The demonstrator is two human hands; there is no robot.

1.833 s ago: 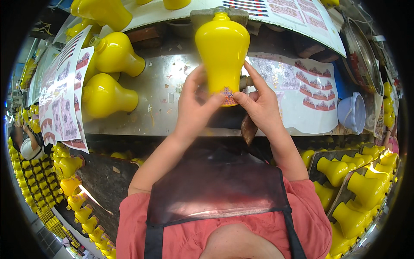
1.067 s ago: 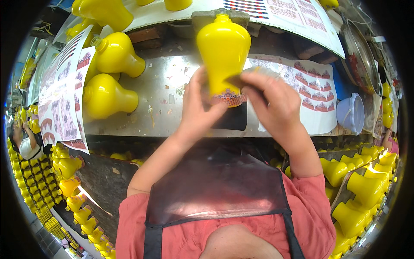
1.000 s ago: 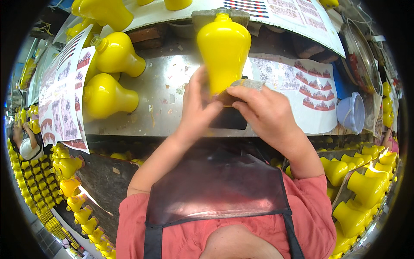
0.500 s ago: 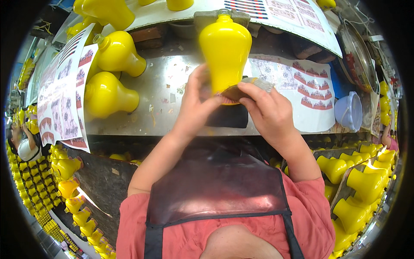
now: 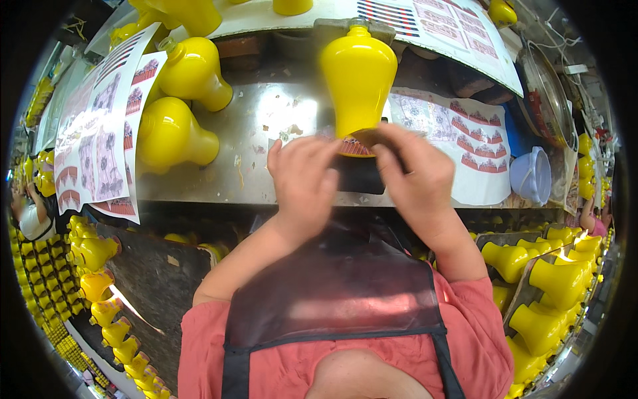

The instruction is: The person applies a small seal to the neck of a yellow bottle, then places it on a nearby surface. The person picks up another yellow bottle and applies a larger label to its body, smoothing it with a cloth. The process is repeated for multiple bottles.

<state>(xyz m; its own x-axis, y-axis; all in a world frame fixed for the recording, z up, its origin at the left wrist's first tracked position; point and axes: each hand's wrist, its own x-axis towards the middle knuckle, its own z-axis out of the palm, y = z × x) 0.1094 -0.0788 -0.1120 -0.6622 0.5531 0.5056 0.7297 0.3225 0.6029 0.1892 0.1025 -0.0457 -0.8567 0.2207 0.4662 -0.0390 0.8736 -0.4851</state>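
Note:
A glossy yellow vase-shaped bottle lies with its narrow clear-tipped neck away from me and its wide flared end toward me. Along that near rim runs a strip of red and purple printed decal. My right hand is closed on a thin brown flat scraper, its edge against the decal. Beside the rim's left side is my left hand, blurred, its fingers spread and apparently holding nothing; whether a fingertip touches the decal I cannot tell.
Printed decal sheets hang at left and lie at right by a pale blue bucket. Yellow bottles rest on the metal table. More bottles fill racks on both sides. Other people are at the far edges.
My left hand has come off the bottle's left side and drawn back toward me, fingers spreading. The right hand has turned, with the scraper still at the rim. The view has shifted slightly.

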